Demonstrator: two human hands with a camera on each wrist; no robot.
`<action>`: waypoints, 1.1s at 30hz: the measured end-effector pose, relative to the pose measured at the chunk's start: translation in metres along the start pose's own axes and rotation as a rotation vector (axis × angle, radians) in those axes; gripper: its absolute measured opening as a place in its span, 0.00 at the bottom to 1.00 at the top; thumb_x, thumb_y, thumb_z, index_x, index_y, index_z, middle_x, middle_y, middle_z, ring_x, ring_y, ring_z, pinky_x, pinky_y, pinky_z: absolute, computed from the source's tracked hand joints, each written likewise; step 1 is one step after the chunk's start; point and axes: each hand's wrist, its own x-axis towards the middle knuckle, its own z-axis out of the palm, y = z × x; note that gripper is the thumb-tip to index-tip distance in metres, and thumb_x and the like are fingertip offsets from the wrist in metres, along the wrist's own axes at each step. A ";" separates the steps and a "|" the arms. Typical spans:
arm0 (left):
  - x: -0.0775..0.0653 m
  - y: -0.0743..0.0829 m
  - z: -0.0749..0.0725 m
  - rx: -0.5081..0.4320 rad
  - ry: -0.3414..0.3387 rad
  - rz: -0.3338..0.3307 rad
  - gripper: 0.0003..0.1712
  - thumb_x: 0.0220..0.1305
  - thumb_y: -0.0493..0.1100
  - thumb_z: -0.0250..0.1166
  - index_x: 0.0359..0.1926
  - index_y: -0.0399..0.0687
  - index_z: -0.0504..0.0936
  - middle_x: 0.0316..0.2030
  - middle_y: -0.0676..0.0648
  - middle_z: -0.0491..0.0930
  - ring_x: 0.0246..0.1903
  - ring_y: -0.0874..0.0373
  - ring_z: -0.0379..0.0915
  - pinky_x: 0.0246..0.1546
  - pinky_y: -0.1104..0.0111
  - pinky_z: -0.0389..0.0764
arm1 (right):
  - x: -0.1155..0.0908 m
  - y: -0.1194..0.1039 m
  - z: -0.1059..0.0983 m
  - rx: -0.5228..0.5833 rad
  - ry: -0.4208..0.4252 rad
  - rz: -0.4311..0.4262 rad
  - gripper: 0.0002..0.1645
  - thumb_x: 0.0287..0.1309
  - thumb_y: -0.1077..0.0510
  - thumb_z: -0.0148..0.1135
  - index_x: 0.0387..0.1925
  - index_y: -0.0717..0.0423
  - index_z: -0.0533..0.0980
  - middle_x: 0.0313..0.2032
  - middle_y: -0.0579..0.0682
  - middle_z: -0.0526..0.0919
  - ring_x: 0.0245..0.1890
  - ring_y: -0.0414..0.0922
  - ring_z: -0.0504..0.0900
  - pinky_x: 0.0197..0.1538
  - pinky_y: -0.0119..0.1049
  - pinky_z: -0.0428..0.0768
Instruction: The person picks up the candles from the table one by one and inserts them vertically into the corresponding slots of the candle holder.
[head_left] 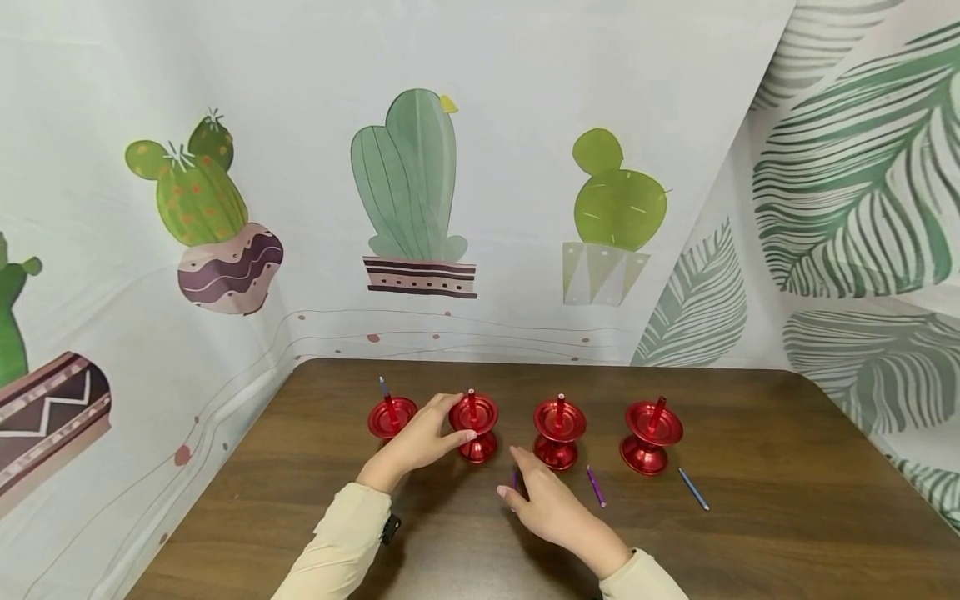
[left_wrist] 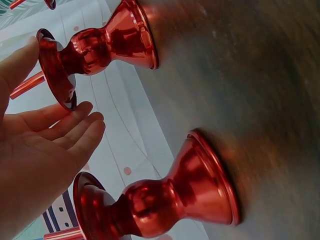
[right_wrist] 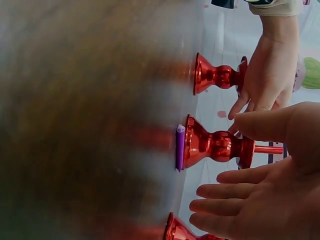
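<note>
My left hand (head_left: pixel 420 437) pinches the dish rim of a shiny red candle holder (head_left: pixel 480 448), second from the left, with thumb and fingers on opposite sides. In the left wrist view that candle holder (left_wrist: pixel 95 50) stands upright on the table. My right hand (head_left: pixel 553 507) hovers low over the table, fingers extended and thumb apart, holding nothing. Beside it lies a thin purple stick (head_left: pixel 514 480), like a slim candle, partly hidden by the hand. The right wrist view shows a purple stick (right_wrist: pixel 180 148) near the foot of a red holder (right_wrist: pixel 200 142).
The leftmost holder (head_left: pixel 382 418) carries a thin blue stick (head_left: pixel 384 387) in its tube. Two more red holders (head_left: pixel 559 419) (head_left: pixel 654 425) stand to the right. Another purple stick (head_left: pixel 596 487) and a blue stick (head_left: pixel 693 489) lie in front of them on the wooden table (head_left: pixel 795 467).
</note>
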 end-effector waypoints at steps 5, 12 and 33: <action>0.000 0.001 0.000 -0.023 -0.002 -0.024 0.37 0.62 0.46 0.67 0.65 0.30 0.65 0.60 0.36 0.69 0.59 0.44 0.68 0.60 0.51 0.70 | -0.001 -0.001 0.002 -0.052 -0.045 0.025 0.40 0.63 0.54 0.62 0.65 0.75 0.59 0.66 0.73 0.60 0.67 0.69 0.57 0.63 0.64 0.60; 0.001 0.001 0.001 -0.031 0.013 -0.019 0.37 0.61 0.44 0.68 0.64 0.28 0.65 0.59 0.34 0.69 0.59 0.42 0.69 0.59 0.50 0.70 | -0.001 -0.003 0.006 -0.147 -0.094 0.077 0.43 0.60 0.52 0.65 0.63 0.80 0.59 0.65 0.78 0.57 0.66 0.73 0.55 0.63 0.65 0.59; 0.001 0.005 0.002 -0.022 0.027 -0.012 0.36 0.60 0.42 0.69 0.63 0.27 0.65 0.59 0.35 0.69 0.58 0.42 0.69 0.60 0.51 0.69 | 0.011 -0.007 0.014 -0.389 -0.033 0.035 0.24 0.53 0.62 0.69 0.46 0.74 0.71 0.55 0.76 0.70 0.59 0.68 0.70 0.58 0.57 0.71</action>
